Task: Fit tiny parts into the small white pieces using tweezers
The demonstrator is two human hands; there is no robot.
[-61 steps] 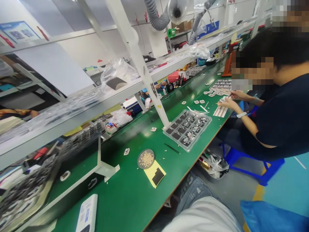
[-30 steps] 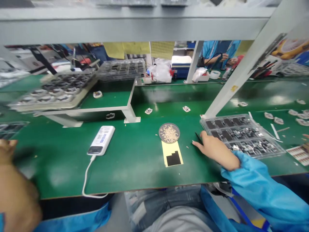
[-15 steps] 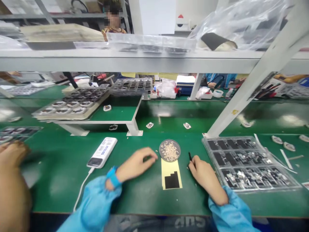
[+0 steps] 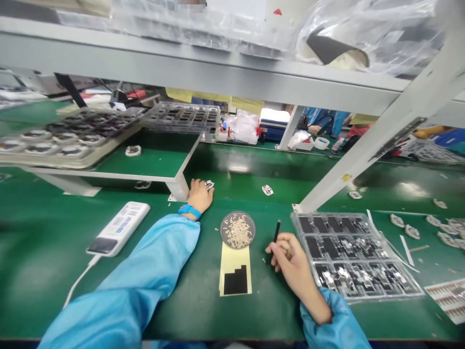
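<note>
My left hand (image 4: 200, 195) reaches forward beside the foot of the raised stand, fingers stretched out. It is close to a small white-rimmed part (image 4: 209, 184) on the green strip and partly covers it; whether they touch I cannot tell. My right hand (image 4: 287, 257) is closed around a slim black pen-shaped tool (image 4: 277, 231), tip pointing up. Between the hands lies a round dish (image 4: 222, 233) full of tiny beige pieces. Below the dish is a yellow sheet (image 4: 225, 259) bearing a black stepped patch (image 4: 236, 281).
Right of my right hand lies a clear compartment tray (image 4: 363, 257) of black and silver parts. A white power bank (image 4: 119, 228) with a cable lies left. A raised stand (image 4: 152, 160) carries filled trays. A slanted post (image 4: 363, 155) and an overhead shelf (image 4: 218, 72) frame the bench.
My left hand has moved forward and left from near the dish to the small white-rimmed part. My right hand has raised the black tool upright. The view has tilted down and shifted right.
</note>
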